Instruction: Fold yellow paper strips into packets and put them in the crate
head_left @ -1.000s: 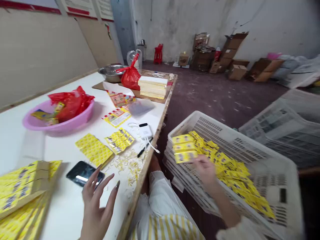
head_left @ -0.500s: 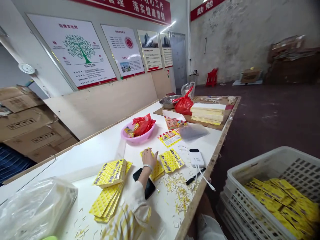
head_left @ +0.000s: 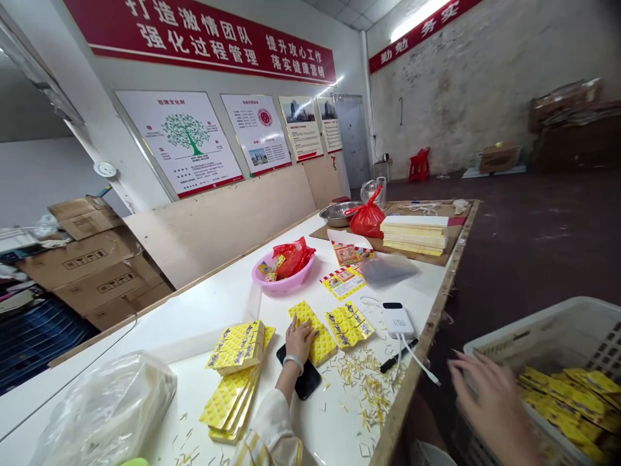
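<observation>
My left hand (head_left: 299, 338) rests with fingers spread on a yellow sheet of packets (head_left: 313, 327) on the white table (head_left: 194, 317), just above a black phone (head_left: 301, 375). A bracelet circles that wrist. My right hand (head_left: 490, 401) hovers open, fingers apart and empty, between the table edge and a white plastic crate (head_left: 553, 330) holding several yellow packets (head_left: 577, 395). More yellow sheets (head_left: 350, 323) lie right of the left hand. A stack of yellow packets (head_left: 237, 343) lies to its left.
A pink bowl (head_left: 284, 283) with red bags, a white power bank (head_left: 398, 320) with cable, a black pen (head_left: 398, 356), and paper scraps lie on the table. A clear plastic bag (head_left: 107, 408) sits near left. A metal bowl, a red bag and stacked sheets are at the far end. Cardboard boxes stand left.
The view has swung from the crate up to the table. My left hand moved from beside the phone onto the yellow sheet. My right hand left the crate's packets and now hovers empty.
</observation>
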Demonstrator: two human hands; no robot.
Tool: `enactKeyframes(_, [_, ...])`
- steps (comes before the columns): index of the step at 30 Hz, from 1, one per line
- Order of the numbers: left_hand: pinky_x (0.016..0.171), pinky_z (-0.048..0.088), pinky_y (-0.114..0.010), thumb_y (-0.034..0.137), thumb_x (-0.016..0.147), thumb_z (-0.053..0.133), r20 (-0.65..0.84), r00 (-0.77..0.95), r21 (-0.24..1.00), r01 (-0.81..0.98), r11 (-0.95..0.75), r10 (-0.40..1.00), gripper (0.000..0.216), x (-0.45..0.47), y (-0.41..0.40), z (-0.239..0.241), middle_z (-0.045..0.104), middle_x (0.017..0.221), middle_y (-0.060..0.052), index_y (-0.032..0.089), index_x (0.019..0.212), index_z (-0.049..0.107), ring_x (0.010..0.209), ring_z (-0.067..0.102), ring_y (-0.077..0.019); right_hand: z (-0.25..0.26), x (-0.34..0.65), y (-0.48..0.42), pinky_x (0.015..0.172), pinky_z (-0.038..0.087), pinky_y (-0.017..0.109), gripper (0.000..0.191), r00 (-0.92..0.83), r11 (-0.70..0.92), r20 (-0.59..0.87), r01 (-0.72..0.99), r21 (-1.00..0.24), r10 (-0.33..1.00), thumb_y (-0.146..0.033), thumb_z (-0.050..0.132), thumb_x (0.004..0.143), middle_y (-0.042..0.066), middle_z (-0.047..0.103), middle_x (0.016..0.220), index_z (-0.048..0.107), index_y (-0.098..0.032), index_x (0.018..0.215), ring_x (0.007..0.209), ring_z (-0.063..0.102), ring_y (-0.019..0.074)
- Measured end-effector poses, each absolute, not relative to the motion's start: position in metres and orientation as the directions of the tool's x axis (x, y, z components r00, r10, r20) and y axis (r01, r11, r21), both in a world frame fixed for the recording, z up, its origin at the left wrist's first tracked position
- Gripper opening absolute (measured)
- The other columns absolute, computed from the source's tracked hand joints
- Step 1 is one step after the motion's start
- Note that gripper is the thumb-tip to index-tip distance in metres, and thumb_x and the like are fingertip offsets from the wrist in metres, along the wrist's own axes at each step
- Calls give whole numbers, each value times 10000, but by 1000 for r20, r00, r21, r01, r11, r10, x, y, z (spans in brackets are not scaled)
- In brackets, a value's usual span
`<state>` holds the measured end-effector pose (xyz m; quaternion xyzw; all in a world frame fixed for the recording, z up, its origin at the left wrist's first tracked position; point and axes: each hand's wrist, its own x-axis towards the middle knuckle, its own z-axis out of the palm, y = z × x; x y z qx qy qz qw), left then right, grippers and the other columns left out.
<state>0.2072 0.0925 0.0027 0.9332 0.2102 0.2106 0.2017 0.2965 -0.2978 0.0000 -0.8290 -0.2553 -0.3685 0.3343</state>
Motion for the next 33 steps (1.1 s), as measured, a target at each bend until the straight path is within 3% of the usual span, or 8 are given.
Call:
enactKeyframes(5, [1039,367,-530,281,875,510,372,782,515,274,-812,500,233,211,93,21,691,1137,-58,229,889,737,1325,410,-297,-9,316,-203,1020,326,497,393,640,-695,687,666,-272,345,-372,372,898,112,703,1029,690,-153,965,1108,540,319])
enactKeyframes(11, [1073,349,-493,294,923,431,545,699,493,180,-851,463,293,181,83,81,687,1150,-34,241,993,711,1307,438,-234,4,313,-142,1109,185,526,586,743,-821,520,556,-129,422,-463,412,888,222,575,1271,609,4,1182,1282,409,378])
enactKeyframes(15, [1047,348,-541,301,918,473,670,655,321,170,-932,350,251,116,47,109,684,1153,-18,285,1040,692,1292,451,-264,3,308,-131,1119,122,564,545,738,-823,490,564,-71,464,-403,422,898,265,582,1237,623,43,1139,1285,402,402])
enactKeyframes(20, [881,497,-479,241,889,522,552,788,119,250,-961,273,236,44,1,48,716,1072,-23,304,1040,693,1184,560,-284,6,304,-131,1130,126,550,371,644,-736,536,674,-60,546,-142,392,878,205,600,1245,644,-28,1126,1285,427,356])
enactKeyframes(23, [783,552,-447,270,864,557,495,840,92,205,-974,223,189,27,-7,1,707,1096,-27,317,945,721,1115,608,-297,10,307,-131,1124,176,530,324,608,-612,613,753,-243,504,-139,398,871,123,646,1205,692,-136,1009,1272,455,312])
enactKeyframes(27, [942,517,-433,267,905,490,504,786,305,227,-925,359,332,31,-11,-6,543,1352,-76,286,1222,585,1239,517,-251,14,306,-135,857,480,424,349,727,-478,630,671,-567,274,-326,366,914,110,735,907,673,-174,844,930,666,272])
enactKeyframes(30, [1056,429,-422,261,948,387,449,725,513,270,-815,523,388,38,-11,12,450,1428,-82,272,1326,469,1319,424,-214,13,297,-147,555,488,303,392,779,-474,579,616,-630,242,-418,352,923,81,704,690,631,-178,787,622,661,216])
enactKeyframes(33, [1124,325,-448,311,947,373,435,642,572,344,-745,631,452,37,2,17,340,1491,-103,232,1392,360,1394,292,-226,12,282,-161,582,496,321,417,783,-466,562,615,-635,268,-496,371,904,95,688,707,617,-183,781,685,653,241])
